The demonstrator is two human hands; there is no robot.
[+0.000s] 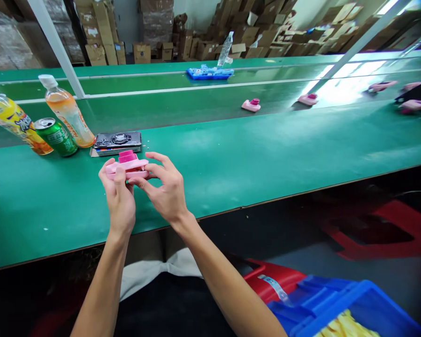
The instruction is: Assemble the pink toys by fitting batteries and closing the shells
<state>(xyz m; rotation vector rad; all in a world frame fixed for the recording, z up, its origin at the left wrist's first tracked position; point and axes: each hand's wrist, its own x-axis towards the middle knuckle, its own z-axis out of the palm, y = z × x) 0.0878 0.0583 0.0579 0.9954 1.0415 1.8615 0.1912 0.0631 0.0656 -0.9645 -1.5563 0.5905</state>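
Note:
A pink toy camera [128, 164] with a raised magenta lens part is held above the green table, in front of my chest. Its upper and lower shells gape apart on the right side, and what is inside is too small to make out. Around its left end my left hand [121, 201] is closed, thumb on the near side. My right hand [166, 187] pinches the right end, thumb below and fingers at the gap. Just behind the toy lies a dark phone [121, 139] with a ring on its back, resting on a flat box.
A green can [58, 138], an orange drink bottle [70, 112] and a yellow bottle [19, 121] stand at left. Similar pink toys [251, 105] sit along the conveyor [182, 105]. Beyond is a blue tray [210, 73]. A blue bin [365, 299] with yellow pieces stands lower right.

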